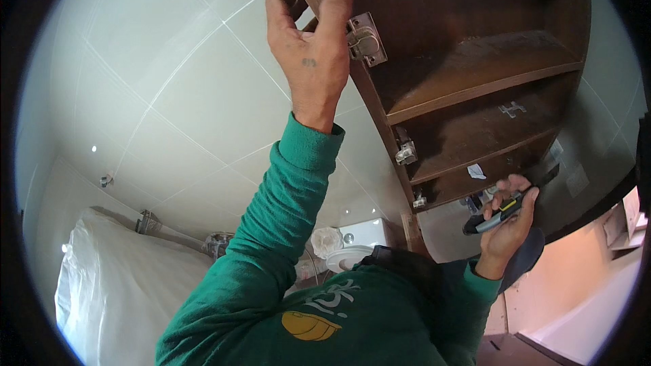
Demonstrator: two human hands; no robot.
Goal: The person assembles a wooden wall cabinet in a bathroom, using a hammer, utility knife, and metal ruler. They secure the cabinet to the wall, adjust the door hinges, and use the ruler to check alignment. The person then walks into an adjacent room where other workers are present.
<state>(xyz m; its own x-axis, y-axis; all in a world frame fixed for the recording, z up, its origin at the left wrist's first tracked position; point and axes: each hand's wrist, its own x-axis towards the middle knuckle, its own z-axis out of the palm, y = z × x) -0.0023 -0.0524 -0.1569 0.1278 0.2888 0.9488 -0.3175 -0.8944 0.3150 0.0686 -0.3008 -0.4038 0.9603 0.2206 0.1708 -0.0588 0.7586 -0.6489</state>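
Note:
My left hand [308, 41] reaches up and grips the front edge of the left side panel of a dark brown wall cabinet [475, 0], thumb beside the top metal hinge plate [366, 39]. The cabinet stands without a door, with its shelves [481, 91] bare. Two more hinge plates [405, 152] sit lower on the same panel. My right hand [505, 224] is lower, under the cabinet's bottom edge, closed around a black and grey hand tool [498, 213] with a yellow mark. Green sleeves cover both my arms.
White glossy tiles [169, 95] cover the wall to the left of the cabinet. Below stand a white toilet [356, 244] and a bulky shape under white plastic sheeting [122, 285]. A small scrap of paper [477, 171] lies on the lowest shelf.

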